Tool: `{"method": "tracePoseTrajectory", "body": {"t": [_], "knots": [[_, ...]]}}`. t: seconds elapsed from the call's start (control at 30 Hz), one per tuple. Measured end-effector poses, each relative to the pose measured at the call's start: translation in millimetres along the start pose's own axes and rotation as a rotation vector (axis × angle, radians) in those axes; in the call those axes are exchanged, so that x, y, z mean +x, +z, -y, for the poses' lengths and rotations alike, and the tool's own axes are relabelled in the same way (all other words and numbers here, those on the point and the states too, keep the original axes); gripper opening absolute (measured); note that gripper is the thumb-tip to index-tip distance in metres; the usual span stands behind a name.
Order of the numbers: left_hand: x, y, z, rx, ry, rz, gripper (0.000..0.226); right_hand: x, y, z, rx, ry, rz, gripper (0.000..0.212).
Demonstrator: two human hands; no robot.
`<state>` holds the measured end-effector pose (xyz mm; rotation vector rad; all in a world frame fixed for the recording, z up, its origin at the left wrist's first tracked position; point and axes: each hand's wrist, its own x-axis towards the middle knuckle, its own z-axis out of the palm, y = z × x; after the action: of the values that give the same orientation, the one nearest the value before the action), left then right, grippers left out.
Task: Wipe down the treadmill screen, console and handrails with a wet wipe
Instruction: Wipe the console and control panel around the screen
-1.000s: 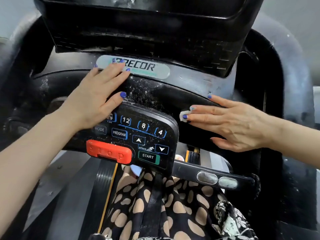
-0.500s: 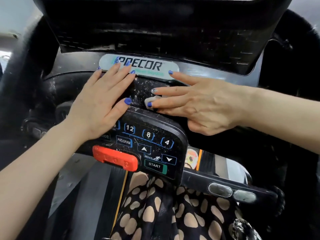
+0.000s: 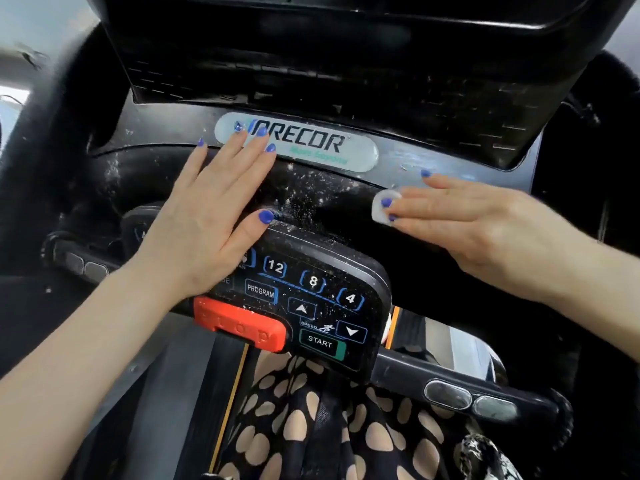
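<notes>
Small white wet wipe (image 3: 383, 206) pressed under straight right-hand fingers (image 3: 426, 206) onto dusty black plastic console (image 3: 311, 195). Left hand (image 3: 207, 223) flat, fingers straight, holding nothing.

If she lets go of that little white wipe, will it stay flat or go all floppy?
Probably floppy: the wipe looks bunched into a small soft wad under the right hand, not a flat sheet. It likely weighs almost nothing. Being wet, it may cling to the dusty black console rather than slide off.
</notes>
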<state>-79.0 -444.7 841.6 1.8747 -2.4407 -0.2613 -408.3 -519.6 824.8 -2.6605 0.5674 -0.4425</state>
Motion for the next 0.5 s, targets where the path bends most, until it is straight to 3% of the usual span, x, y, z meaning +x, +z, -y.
{"method": "tracePoseTrajectory", "body": {"t": [0.1, 0.2, 0.3, 0.43, 0.5], "knots": [[-12, 2, -1, -0.011, -0.062, -0.014, 0.070, -6, 6, 43, 0.253, 0.318, -0.229, 0.040], [-18, 4, -3, 0.003, -0.097, -0.010, 0.068, -13, 21, 79, 0.427, 0.466, -0.257, 0.040], [-17, 4, -5, 0.019, -0.111, -0.003, 0.067, -18, 28, 99, 0.527, 0.571, -0.228, 0.037], [-17, 4, -4, 0.029, -0.106, 0.004, 0.069, -4, 23, 105, 0.620, 0.618, -0.114, 0.047], [-17, 6, -3, 0.039, -0.099, 0.005, 0.069, 14, 21, 99, 0.623, 0.599, -0.046, 0.042]]}}
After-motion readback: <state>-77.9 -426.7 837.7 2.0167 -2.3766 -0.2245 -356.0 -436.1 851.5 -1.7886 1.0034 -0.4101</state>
